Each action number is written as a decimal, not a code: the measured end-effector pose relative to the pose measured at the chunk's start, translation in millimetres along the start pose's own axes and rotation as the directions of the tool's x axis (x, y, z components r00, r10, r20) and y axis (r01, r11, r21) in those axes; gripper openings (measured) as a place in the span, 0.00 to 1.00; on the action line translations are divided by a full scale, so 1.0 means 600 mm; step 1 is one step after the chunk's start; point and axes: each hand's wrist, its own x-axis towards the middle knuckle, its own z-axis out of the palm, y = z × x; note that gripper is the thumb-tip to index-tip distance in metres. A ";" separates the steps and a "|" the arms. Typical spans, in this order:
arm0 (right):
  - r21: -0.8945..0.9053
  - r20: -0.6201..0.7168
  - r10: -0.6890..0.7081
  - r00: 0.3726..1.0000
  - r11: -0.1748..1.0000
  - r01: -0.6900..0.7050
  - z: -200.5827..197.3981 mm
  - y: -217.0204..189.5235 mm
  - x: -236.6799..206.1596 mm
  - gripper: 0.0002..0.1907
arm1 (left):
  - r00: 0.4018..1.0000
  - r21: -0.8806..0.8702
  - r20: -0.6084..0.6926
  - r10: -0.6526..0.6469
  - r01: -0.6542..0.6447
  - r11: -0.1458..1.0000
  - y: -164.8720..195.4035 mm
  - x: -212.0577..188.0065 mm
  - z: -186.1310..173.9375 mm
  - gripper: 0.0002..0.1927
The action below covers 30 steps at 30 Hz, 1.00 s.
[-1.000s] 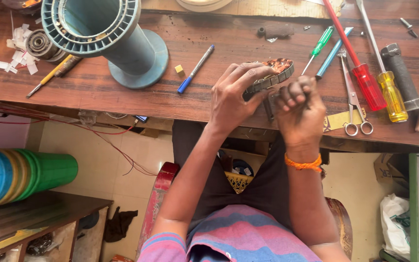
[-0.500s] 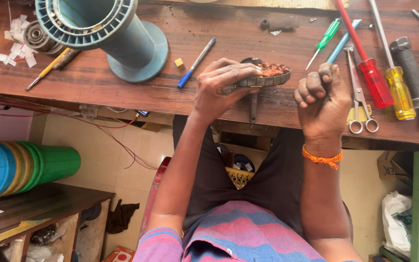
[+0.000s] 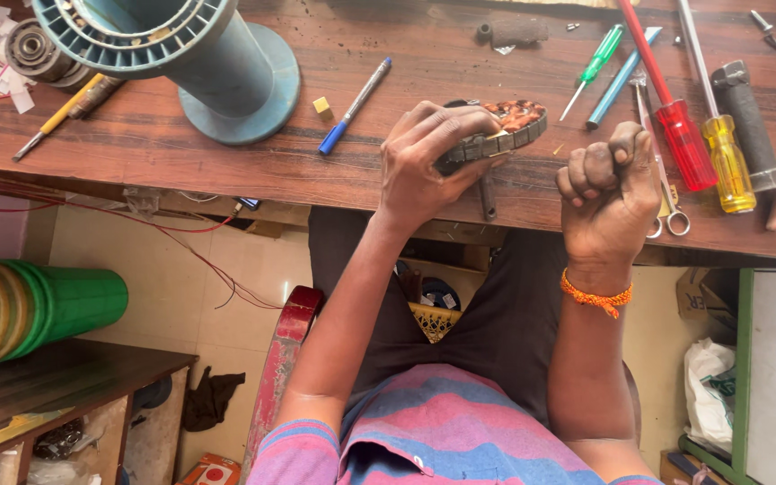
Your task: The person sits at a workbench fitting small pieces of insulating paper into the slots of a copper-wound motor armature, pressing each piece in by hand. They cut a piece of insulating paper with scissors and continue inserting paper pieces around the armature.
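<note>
Left hand [image 3: 428,162] grasps a round motor stator [image 3: 505,133] (copper windings showing); right hand [image 3: 611,190], at its 3 o'clock, is clenched, contents hidden.

Bright, even light falls from above; soft shadows sit beneath the hands [image 3: 514,171] on the surface [image 3: 226,153]. Focus is sharp throughout; slight wide-angle bending shows at the edges; no glare.

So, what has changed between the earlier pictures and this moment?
The right hand moved rightward off the round wound part, which it touched a second ago; now it is a closed fist apart from it. The left hand kept its grip on the part at the edge of the table. The screwdrivers and blue spool stayed in place.
</note>
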 end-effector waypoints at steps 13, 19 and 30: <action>-0.776 0.048 -0.039 0.998 0.628 0.062 0.040 -0.029 -0.027 0.16 | 0.998 0.043 -0.021 0.060 -0.059 0.997 0.000 -0.006 0.014 0.23; -0.957 0.272 0.064 0.960 0.123 0.263 0.075 -0.053 -0.005 0.10 | 0.997 -0.031 0.022 0.079 -0.078 0.996 -0.031 -0.007 -0.015 0.21; -0.864 0.472 0.220 0.854 -0.078 0.498 0.154 -0.100 0.062 0.06 | 0.997 -0.004 -0.025 0.068 -0.068 0.998 -0.029 -0.015 -0.011 0.21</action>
